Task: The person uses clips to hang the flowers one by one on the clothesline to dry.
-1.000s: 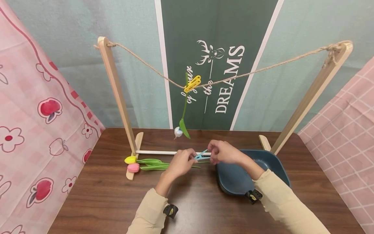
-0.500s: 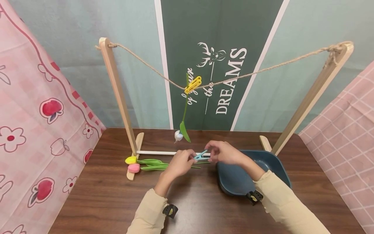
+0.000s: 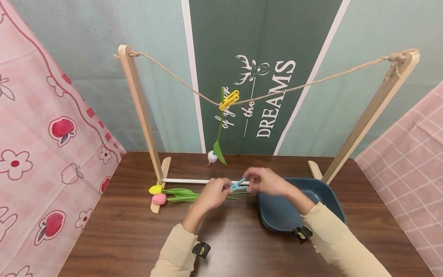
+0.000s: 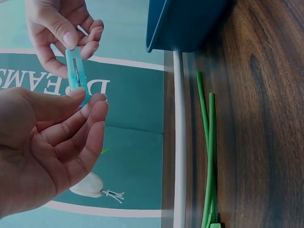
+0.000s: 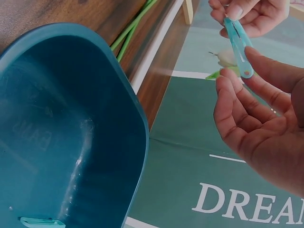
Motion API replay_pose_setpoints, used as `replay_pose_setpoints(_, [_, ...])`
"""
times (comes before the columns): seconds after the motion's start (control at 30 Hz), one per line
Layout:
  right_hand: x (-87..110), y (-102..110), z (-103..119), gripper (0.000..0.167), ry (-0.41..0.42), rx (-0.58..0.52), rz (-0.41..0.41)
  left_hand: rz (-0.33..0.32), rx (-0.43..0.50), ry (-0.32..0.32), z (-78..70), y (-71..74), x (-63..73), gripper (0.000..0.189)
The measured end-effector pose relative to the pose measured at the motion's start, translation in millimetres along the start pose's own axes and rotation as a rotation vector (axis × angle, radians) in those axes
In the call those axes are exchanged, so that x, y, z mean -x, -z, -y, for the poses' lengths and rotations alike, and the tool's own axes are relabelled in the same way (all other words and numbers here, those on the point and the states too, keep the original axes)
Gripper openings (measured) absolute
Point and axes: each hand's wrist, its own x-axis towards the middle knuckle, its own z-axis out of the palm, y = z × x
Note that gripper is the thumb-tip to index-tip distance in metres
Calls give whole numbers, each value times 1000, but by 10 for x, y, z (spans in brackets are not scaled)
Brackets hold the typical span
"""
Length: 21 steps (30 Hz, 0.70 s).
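Observation:
A light blue clothespin point(image 3: 238, 186) is held between my two hands, above the table. My left hand point(image 3: 214, 192) pinches one end between thumb and fingers. At the other end, the thumb and index finger of my right hand point(image 3: 267, 181) pinch the clothespin's spread arms. Above and behind them, a yellow clothespin point(image 3: 229, 100) clips a white tulip point(image 3: 212, 156) upside down to a rope point(image 3: 287, 90). Beneath my left hand lie a yellow tulip point(image 3: 155, 189) and a pink tulip point(image 3: 159, 199); part of their stems is hidden in the head view.
A dark blue basin point(image 3: 277, 209) stands below my right forearm, with another light blue clothespin point(image 5: 42, 223) inside. The rope runs between a left wooden post point(image 3: 140, 111) and a right wooden post point(image 3: 372, 115). A white rod point(image 3: 187, 181) crosses low between them.
Both hands and the light blue clothespin stay nearly in place. The hanging white tulip sways slightly down and back up.

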Motion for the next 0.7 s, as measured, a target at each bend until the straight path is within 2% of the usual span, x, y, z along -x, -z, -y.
replay_pose_setpoints(0.47, [-8,3,10,24,-15,-11,1,-28,-24,-33,30,-13,-9,5])
replay_pose_setpoints(0.7, [-4,12,15,22,-14,-15,8,-35,-17,-30,27,-15,-2,4])
